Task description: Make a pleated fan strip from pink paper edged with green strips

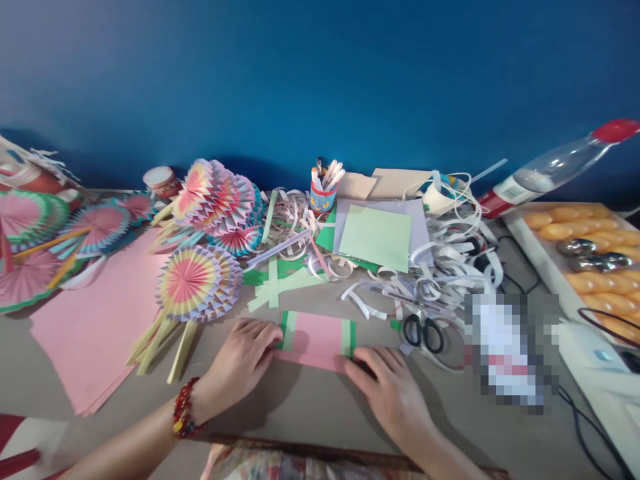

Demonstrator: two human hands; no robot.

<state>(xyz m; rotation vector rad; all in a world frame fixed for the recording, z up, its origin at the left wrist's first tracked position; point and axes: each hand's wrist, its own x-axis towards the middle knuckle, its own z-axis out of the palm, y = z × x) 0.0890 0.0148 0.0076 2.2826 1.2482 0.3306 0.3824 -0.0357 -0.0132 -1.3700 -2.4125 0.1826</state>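
Note:
In the middle of the table lies a pink sheet of paper [317, 333] with light and dark green strips along its left and right ends; its near edge shows a folded band. My left hand [245, 360], with a red bead bracelet on the wrist, pinches the near left corner, fingers closed. At the near right corner, my right hand [387, 387] grips the edge with its thumb and curled fingers. To the left sits a round pleated paper fan [197, 283] with pale yellow sticks. Scissors [423, 332] with black handles rest right of the sheet.
Pink sheets [100, 327] and more fans [215, 197] fill the left side. Behind are a pen cup [323, 197], green paper [377, 237] and curled paper strips [450, 253]. A plastic bottle [555, 167] leans at right beside a box of orange beads [595, 220]. Cables run nearby.

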